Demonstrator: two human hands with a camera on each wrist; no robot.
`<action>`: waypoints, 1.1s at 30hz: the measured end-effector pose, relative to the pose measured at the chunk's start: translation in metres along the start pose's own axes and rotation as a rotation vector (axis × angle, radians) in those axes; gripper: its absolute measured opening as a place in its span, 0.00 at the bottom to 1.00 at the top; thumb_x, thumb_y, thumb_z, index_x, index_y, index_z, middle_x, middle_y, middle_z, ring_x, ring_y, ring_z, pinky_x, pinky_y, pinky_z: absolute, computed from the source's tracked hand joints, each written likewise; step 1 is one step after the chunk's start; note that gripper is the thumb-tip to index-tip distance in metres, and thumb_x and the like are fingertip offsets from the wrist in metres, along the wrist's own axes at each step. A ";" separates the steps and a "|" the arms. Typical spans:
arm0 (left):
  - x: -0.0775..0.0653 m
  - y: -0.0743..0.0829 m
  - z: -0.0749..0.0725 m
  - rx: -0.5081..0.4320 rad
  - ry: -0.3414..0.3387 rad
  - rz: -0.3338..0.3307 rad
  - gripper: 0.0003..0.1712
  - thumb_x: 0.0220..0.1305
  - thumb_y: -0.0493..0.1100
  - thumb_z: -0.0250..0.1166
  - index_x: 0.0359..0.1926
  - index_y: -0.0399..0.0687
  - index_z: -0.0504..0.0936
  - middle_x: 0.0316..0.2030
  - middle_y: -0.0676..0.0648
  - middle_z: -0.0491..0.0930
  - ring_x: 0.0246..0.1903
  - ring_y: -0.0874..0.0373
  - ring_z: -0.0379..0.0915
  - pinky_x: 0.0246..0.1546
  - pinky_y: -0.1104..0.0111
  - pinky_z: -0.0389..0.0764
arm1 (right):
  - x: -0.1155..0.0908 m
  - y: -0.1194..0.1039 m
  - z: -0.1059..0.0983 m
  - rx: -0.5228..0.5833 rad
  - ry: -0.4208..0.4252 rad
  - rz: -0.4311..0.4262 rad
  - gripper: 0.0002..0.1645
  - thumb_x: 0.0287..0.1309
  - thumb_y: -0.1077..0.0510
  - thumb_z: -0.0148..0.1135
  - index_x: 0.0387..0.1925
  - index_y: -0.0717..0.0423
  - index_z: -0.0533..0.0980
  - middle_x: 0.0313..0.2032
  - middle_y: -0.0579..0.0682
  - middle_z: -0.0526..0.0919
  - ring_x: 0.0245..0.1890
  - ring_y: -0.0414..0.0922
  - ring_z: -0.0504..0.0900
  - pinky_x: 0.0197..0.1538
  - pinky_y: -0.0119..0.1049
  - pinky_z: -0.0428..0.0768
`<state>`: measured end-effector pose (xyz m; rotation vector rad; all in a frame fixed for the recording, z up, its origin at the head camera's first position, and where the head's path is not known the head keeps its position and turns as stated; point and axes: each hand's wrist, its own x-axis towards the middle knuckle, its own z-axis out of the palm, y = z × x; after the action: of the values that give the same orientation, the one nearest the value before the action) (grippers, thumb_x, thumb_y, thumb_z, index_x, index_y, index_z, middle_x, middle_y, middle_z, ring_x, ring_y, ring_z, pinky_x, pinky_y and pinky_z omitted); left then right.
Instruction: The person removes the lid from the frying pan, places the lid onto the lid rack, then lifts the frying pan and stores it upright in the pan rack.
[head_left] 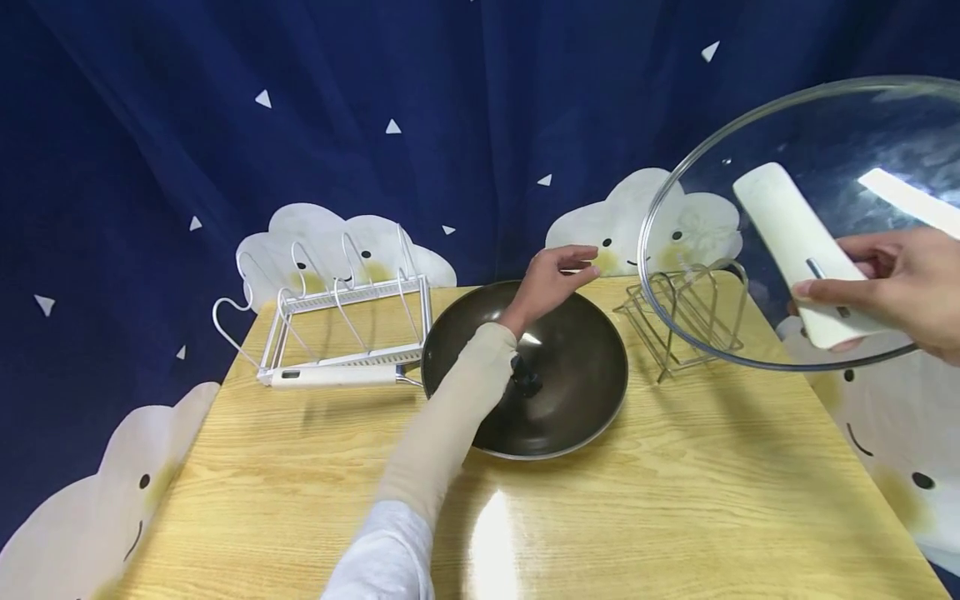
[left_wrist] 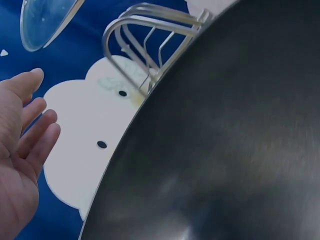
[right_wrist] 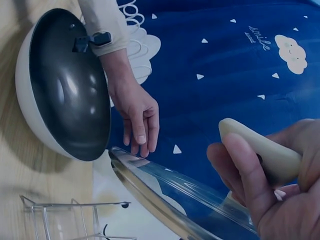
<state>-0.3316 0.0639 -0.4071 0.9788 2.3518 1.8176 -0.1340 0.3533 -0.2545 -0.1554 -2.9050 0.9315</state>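
Note:
My right hand (head_left: 903, 287) grips the long white handle (head_left: 795, 242) of a large glass lid (head_left: 697, 158), lifted at the right of the head view. In the right wrist view, thumb and fingers curl round that handle (right_wrist: 260, 150), and the glass lies edge-on below it. My left hand (head_left: 551, 283) hovers above the dark wok (head_left: 577, 392), its fingers loosely bent and holding nothing. The left wrist view shows the same hand (left_wrist: 25, 145) beside the wok's rim, palm and fingers free. The wok's white handle (head_left: 337, 377) points left.
A white dish rack (head_left: 375, 358) with upright loops stands behind the wok handle. Right of the wok is a small metal wire rack (head_left: 690, 325), partly seen through the lid. Everything stands on a wooden table (head_left: 637, 517) against a dark blue curtain (head_left: 450, 100).

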 end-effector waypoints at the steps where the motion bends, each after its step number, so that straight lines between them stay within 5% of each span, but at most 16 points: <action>1: 0.002 0.000 0.004 -0.012 0.008 0.002 0.22 0.66 0.41 0.71 0.60 0.40 0.83 0.56 0.44 0.84 0.51 0.61 0.83 0.51 0.75 0.81 | 0.000 0.001 -0.001 0.005 0.002 0.002 0.36 0.62 0.64 0.70 0.61 0.85 0.64 0.36 0.76 0.82 0.25 0.45 0.82 0.22 0.43 0.85; 7: 0.007 -0.001 0.026 -0.025 -0.003 -0.008 0.22 0.67 0.41 0.71 0.60 0.41 0.83 0.57 0.46 0.84 0.53 0.61 0.82 0.52 0.77 0.79 | -0.001 0.006 -0.005 0.013 0.020 0.012 0.36 0.61 0.65 0.70 0.61 0.85 0.64 0.34 0.74 0.83 0.24 0.45 0.83 0.22 0.44 0.85; 14: 0.014 0.004 0.050 0.004 -0.036 -0.008 0.23 0.67 0.44 0.70 0.62 0.44 0.83 0.58 0.46 0.84 0.55 0.60 0.81 0.51 0.78 0.79 | 0.000 0.014 -0.011 -0.094 0.059 0.050 0.34 0.62 0.64 0.68 0.59 0.84 0.64 0.42 0.83 0.75 0.27 0.61 0.81 0.24 0.50 0.84; 21: 0.019 0.004 0.075 0.011 -0.048 -0.030 0.24 0.69 0.46 0.69 0.64 0.47 0.81 0.60 0.50 0.82 0.58 0.60 0.79 0.50 0.80 0.78 | 0.001 0.022 -0.017 -0.069 0.049 0.052 0.34 0.62 0.65 0.68 0.59 0.85 0.64 0.37 0.81 0.79 0.26 0.59 0.82 0.22 0.48 0.84; 26: 0.019 0.001 0.086 -0.009 -0.035 -0.047 0.24 0.69 0.43 0.69 0.64 0.45 0.81 0.60 0.49 0.82 0.59 0.56 0.79 0.49 0.79 0.79 | -0.002 0.024 -0.018 -0.048 0.047 0.052 0.32 0.62 0.66 0.68 0.58 0.85 0.65 0.33 0.76 0.82 0.24 0.56 0.84 0.21 0.44 0.84; 33: 0.024 -0.003 0.093 0.023 -0.041 -0.045 0.22 0.70 0.40 0.67 0.64 0.45 0.81 0.64 0.46 0.79 0.60 0.55 0.78 0.50 0.80 0.78 | -0.001 0.024 -0.017 -0.068 0.025 0.075 0.34 0.63 0.63 0.67 0.60 0.83 0.64 0.42 0.83 0.76 0.28 0.60 0.82 0.23 0.49 0.85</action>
<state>-0.3170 0.1559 -0.4316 0.9483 2.3558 1.7417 -0.1292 0.3826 -0.2548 -0.2803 -2.9278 0.8358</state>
